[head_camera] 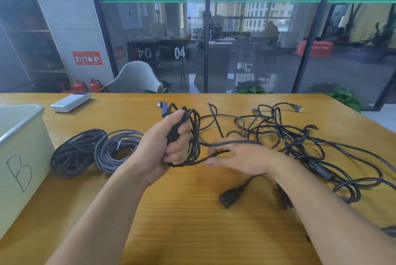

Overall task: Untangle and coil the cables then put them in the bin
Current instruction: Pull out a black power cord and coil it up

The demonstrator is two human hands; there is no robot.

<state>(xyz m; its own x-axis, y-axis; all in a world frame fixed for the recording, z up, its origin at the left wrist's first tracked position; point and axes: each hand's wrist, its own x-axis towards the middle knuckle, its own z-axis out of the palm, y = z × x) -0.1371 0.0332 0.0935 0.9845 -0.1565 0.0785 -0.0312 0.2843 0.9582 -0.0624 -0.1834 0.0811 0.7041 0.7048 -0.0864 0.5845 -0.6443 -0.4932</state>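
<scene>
- Gripping a part-wound braided cable (194, 127) mid-frame, left hand (169, 147) fist round the loops.
- Right hand (233, 157) pinches its trailing strand; likely light, floppy, snag-prone.
- Tangle (300, 136) right; bin (19, 157) left edge.

Wooden table (182, 222); glass wall (246, 40); grey chair (135, 78)

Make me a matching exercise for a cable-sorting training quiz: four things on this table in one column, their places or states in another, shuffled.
Things
1. pale plastic bin marked B
2. two finished coils of braided cable
3. partly wound braided cable bundle
4. loose tangle of smooth black power cords

Places or states
a. gripped in the left hand
b. sprawled at the right of the wooden table
c. at the table's left edge
d. lying flat beside the bin

Pairs: 1-c, 2-d, 3-a, 4-b
</scene>
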